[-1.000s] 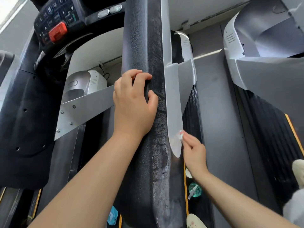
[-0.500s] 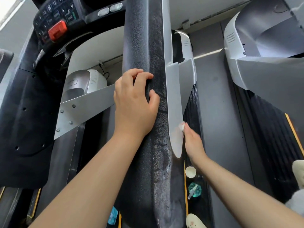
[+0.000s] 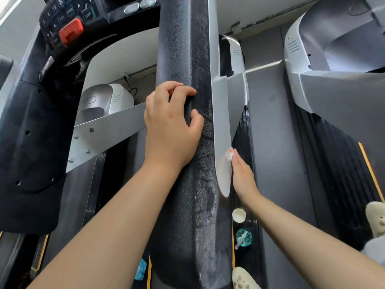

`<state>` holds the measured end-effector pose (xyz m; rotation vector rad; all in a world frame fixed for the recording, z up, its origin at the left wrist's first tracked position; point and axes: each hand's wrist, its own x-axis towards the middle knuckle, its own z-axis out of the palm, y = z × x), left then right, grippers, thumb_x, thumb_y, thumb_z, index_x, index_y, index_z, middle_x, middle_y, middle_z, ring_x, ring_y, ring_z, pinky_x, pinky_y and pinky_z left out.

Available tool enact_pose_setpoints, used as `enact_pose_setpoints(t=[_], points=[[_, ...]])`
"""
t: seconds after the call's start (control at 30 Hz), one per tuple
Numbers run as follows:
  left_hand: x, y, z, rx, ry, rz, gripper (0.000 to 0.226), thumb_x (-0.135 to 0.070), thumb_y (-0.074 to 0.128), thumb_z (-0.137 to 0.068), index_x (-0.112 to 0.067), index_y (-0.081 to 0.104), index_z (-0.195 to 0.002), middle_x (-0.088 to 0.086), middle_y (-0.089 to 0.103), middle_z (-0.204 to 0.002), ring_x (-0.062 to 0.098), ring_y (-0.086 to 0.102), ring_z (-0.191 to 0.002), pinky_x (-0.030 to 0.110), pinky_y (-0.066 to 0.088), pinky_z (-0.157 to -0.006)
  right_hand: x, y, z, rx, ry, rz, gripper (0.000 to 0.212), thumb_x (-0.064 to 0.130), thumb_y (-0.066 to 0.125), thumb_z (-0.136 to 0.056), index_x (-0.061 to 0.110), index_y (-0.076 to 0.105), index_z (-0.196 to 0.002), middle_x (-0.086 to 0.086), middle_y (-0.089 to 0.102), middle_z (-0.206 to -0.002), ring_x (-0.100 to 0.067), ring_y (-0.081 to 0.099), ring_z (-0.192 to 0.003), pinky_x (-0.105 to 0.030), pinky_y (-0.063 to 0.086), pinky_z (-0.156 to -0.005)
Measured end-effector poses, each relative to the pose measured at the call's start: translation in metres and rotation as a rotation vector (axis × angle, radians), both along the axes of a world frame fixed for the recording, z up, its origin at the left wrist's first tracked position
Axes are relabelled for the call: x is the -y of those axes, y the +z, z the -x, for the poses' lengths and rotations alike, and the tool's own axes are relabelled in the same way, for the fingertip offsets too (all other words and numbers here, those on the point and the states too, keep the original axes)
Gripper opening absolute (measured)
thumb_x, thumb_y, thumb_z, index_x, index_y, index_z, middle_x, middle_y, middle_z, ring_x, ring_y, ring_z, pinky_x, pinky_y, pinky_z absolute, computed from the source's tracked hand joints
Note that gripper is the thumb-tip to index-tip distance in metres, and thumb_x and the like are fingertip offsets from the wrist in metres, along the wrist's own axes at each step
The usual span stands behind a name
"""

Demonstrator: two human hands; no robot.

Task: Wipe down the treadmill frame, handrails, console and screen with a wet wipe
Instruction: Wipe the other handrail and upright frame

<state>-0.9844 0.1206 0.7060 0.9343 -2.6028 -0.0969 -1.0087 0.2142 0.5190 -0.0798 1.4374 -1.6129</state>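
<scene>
As viewed downward along the treadmill: black textured handrail (image 3: 183, 59) running up the centre of the view, with a tapered grey metal frame plate (image 3: 221, 122) fixed along its right edge.

Left hand (image 3: 170, 130): wrapped over the left side of the handrail, fingers curled across the top, thumb pressed on the near face. Grip closed around the rail.

Right hand (image 3: 242, 176): held flat, fingers pressed together, against the right face of the frame plate near its lower rounded tip. White wet wipe (image 3: 229, 153): pinned between the fingertips and the plate, only a small crumpled edge visible above the fingertips.

Black console (image 3: 62, 17) with a red stop button (image 3: 70, 32): upper left, well apart from both hands.

On the black side deck below the right forearm: small white cup (image 3: 239, 214), then a teal spray bottle (image 3: 243, 237) just beside it, nearer the camera. Cream slipper (image 3: 242, 278) at the bottom edge of the view.

Second grey treadmill (image 3: 333, 90): at right, beyond a grey floor strip.
</scene>
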Motion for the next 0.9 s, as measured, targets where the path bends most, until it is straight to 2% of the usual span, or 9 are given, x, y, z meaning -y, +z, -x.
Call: enact_pose_setpoints(t=[0.07,0.13,0.27,0.37,0.47,0.53,0.7,0.8,0.9], points=[[-0.001,0.000,0.000,0.001,0.000,-0.012,0.038,-0.026,0.044,-0.078,-0.013,0.062,-0.108,0.007,0.052,-0.117,0.027,0.045,-0.109,0.020,0.022,-0.089,-0.009,0.010,-0.007,-0.021,0.001,0.001,0.043,0.026,0.035,-0.103,0.012,0.036,-0.144,0.003,0.034,-0.151,-0.004,0.031,-0.136,-0.008,0.020,-0.106],[-0.001,-0.001,0.000,-0.004,-0.002,-0.014,0.038,-0.026,0.044,-0.077,-0.013,0.062,-0.108,0.007,0.053,-0.116,0.027,0.044,-0.108,0.023,0.024,-0.090,-0.032,0.024,-0.028,-0.048,-0.020,0.040,0.040,0.024,0.036,-0.102,0.018,0.037,-0.142,0.008,0.035,-0.150,0.005,0.031,-0.132,0.000,0.020,-0.102],[-0.002,0.000,0.000,0.002,-0.002,-0.010,0.037,-0.024,0.045,-0.078,-0.012,0.063,-0.108,0.009,0.054,-0.114,0.029,0.046,-0.107,0.030,0.031,-0.092,-0.085,0.071,-0.076,-0.213,0.083,0.218,0.040,0.050,0.033,-0.098,0.043,0.025,-0.137,0.034,0.021,-0.148,0.014,0.017,-0.136,-0.005,0.012,-0.110],[-0.006,0.002,-0.002,0.028,0.005,-0.001,0.037,-0.022,0.043,-0.080,-0.007,0.063,-0.108,0.012,0.056,-0.113,0.031,0.049,-0.104,0.036,0.038,-0.089,-0.102,0.091,-0.095,-0.511,0.263,0.309,0.062,0.047,0.027,-0.095,0.035,0.000,-0.150,0.022,-0.001,-0.156,0.006,0.003,-0.142,-0.007,0.005,-0.110],[-0.011,0.008,-0.008,0.081,-0.029,0.006,0.043,-0.023,0.037,-0.080,-0.002,0.061,-0.110,0.016,0.058,-0.115,0.035,0.054,-0.104,0.045,0.043,-0.090,-0.088,0.099,-0.075,-0.569,0.319,0.271,0.066,0.046,0.026,-0.092,0.028,-0.005,-0.147,0.024,-0.014,-0.153,0.020,-0.003,-0.134,0.000,0.003,-0.105],[-0.015,0.013,-0.018,0.073,-0.016,-0.023,0.047,-0.024,0.035,-0.081,-0.002,0.059,-0.115,0.015,0.057,-0.119,0.034,0.053,-0.109,0.041,0.039,-0.095,-0.059,0.105,-0.042,-0.594,0.296,0.249,0.062,0.039,0.029,-0.093,0.022,0.001,-0.144,0.018,-0.007,-0.152,0.025,-0.002,-0.130,0.002,0.003,-0.104],[-0.053,0.011,-0.076,-0.047,0.056,-0.066,0.042,-0.020,0.039,-0.086,-0.002,0.057,-0.119,0.015,0.054,-0.124,0.020,0.043,-0.116,0.018,0.023,-0.104,-0.032,0.118,-0.012,-0.782,0.337,0.202,0.061,0.038,0.026,-0.096,0.017,-0.001,-0.146,0.001,-0.005,-0.158,0.001,-0.008,-0.142,-0.012,-0.002,-0.114],[-0.078,-0.002,-0.105,-0.055,0.115,-0.107,0.040,-0.021,0.040,-0.088,-0.004,0.058,-0.120,0.013,0.054,-0.126,0.020,0.043,-0.119,0.019,0.023,-0.105,-0.096,0.105,-0.060,-0.921,0.495,0.344,0.063,0.042,0.024,-0.100,0.023,-0.010,-0.150,0.006,-0.012,-0.159,-0.010,-0.007,-0.146,-0.019,0.001,-0.116],[-0.091,-0.012,-0.115,-0.078,0.158,-0.160,0.041,-0.021,0.036,-0.091,-0.005,0.057,-0.122,0.012,0.053,-0.128,0.022,0.045,-0.120,0.012,0.017,-0.107,-0.125,0.093,-0.086,-0.919,0.563,0.346,0.060,0.054,0.015,-0.098,0.040,-0.018,-0.146,0.017,-0.018,-0.156,-0.008,-0.009,-0.145,-0.028,0.003,-0.118]])
